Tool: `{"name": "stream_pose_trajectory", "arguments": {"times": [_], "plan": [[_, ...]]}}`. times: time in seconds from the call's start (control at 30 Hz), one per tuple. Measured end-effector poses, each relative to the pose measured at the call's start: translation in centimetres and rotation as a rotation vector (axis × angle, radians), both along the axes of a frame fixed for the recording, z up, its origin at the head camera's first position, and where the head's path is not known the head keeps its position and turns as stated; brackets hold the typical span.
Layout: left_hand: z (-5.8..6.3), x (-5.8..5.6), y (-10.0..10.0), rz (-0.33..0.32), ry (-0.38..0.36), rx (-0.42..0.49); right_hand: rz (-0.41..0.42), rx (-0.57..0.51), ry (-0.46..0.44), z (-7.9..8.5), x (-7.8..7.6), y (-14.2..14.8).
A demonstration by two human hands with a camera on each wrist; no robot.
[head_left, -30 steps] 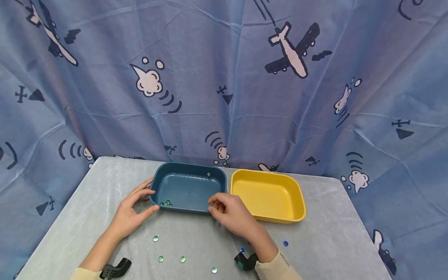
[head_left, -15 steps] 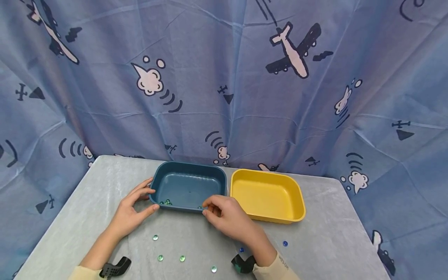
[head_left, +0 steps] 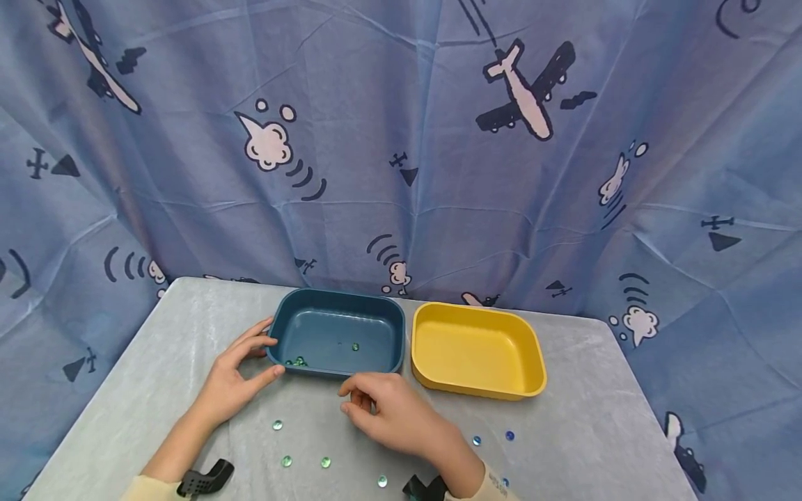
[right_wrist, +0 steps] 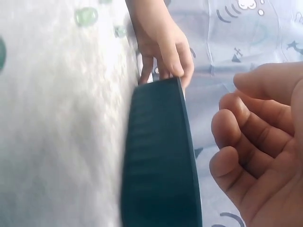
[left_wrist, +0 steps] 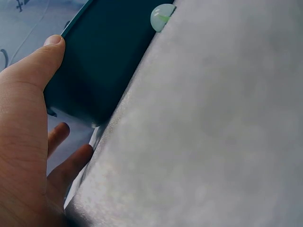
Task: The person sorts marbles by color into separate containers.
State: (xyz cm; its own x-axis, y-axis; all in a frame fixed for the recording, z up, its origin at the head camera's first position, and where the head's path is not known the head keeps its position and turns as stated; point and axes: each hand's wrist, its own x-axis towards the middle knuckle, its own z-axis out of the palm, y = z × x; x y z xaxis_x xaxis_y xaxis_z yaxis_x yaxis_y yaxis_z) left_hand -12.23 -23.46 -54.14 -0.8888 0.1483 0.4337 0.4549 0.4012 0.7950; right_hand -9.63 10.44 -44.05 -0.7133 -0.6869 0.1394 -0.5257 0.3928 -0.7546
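My left hand [head_left: 228,383] grips the near left corner of a dark teal plastic tray [head_left: 319,337], thumb at the front rim and fingers along the left side. In the left wrist view the thumb [left_wrist: 54,45] presses on the tray's edge. Inside the tray, one green glass bead [head_left: 355,346] lies right of the middle. Several more green beads [head_left: 301,361] sit in its near left corner. My right hand [head_left: 391,410] hovers just in front of the tray's near right side, fingers loosely curled. In the right wrist view the right hand [right_wrist: 265,146] holds nothing.
A yellow tray [head_left: 479,348] stands right of the teal one. Several green beads [head_left: 326,462] are scattered on the grey tablecloth [head_left: 188,320] in front. Blue beads [head_left: 510,435] lie right of the right wrist. A patterned blue curtain [head_left: 351,139] hangs behind.
The right hand has moved back towards the person and left, off the tray's front rim. The single green bead has shifted within the teal tray. The left hand has stayed put.
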Motion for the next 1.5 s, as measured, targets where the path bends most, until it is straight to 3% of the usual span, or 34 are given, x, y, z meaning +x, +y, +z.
{"name": "stream_pose_trajectory", "arguments": {"times": [0.23,0.5,0.73,0.9,1.5], "plan": [[0.2,0.0,0.1,-0.003,0.004,0.002,0.072,0.047,-0.051,-0.7,0.7,-0.9],[0.4,0.1,0.1,0.000,0.000,0.003,0.170,0.155,-0.029,-2.0,1.7,-1.7],[0.8,0.1,0.3,0.002,0.041,-0.004,0.168,0.166,-0.089,-3.4,2.0,-2.0],[0.5,0.1,0.2,0.002,0.021,-0.011,0.184,0.170,-0.098,-4.4,2.1,-2.3],[0.0,0.0,0.0,0.005,0.025,-0.017,0.226,0.221,-0.004,-5.9,2.5,-2.9]]}}
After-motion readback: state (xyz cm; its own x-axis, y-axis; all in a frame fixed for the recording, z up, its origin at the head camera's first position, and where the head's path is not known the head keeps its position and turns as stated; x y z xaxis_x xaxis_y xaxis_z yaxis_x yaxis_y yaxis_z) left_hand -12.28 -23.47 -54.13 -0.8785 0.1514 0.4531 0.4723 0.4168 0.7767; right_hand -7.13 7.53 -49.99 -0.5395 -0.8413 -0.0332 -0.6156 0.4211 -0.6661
